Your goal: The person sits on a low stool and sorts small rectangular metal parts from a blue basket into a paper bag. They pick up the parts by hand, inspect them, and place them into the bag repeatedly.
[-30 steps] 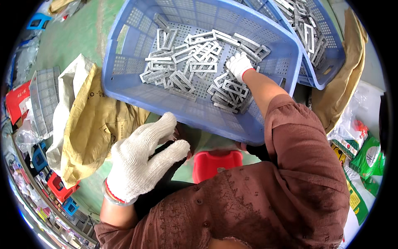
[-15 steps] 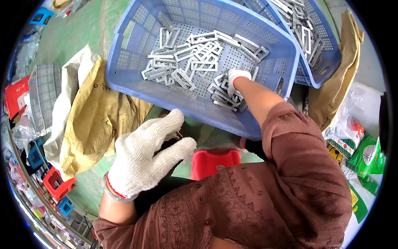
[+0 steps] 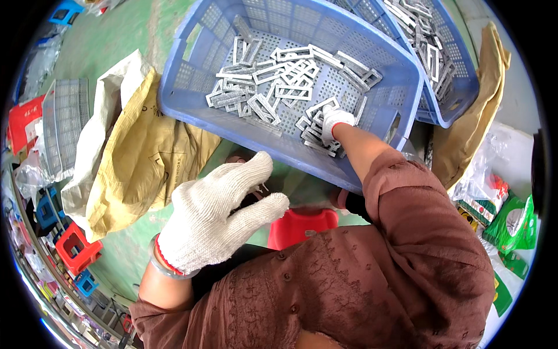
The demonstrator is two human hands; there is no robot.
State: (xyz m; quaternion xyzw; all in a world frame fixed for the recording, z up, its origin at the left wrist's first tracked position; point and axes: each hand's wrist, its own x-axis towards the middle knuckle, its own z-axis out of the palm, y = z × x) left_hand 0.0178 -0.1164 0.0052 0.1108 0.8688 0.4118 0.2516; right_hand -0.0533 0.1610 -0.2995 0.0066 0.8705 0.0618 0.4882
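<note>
A blue perforated plastic basket (image 3: 279,148) stands in front of me with many silvery rectangular metal frames (image 3: 293,92) lying loose in it. My right hand (image 3: 336,123), in a white knit glove, reaches into its near right part. The fingers there are closed on the end of one metal frame (image 3: 321,106), which tilts up over a small heap of others; the hand partly covers the heap. My left hand (image 3: 224,215), also gloved, hovers outside the basket's near wall. Its thumb and fingers are apart, and nothing shows between them.
Another blue basket (image 3: 444,110) with similar frames stands at the far right beside a brown sack (image 3: 474,128). White and yellow sacks (image 3: 125,168) lie left. A red stool (image 3: 302,225) is below the basket. Green packages (image 3: 511,224) lie right; a red stool (image 3: 78,249) stands left.
My right hand has drawn slightly back within the heap, and a metal frame now sticks up at its fingertips. My left hand has shifted a little right, still open. The view has shifted slightly.
</note>
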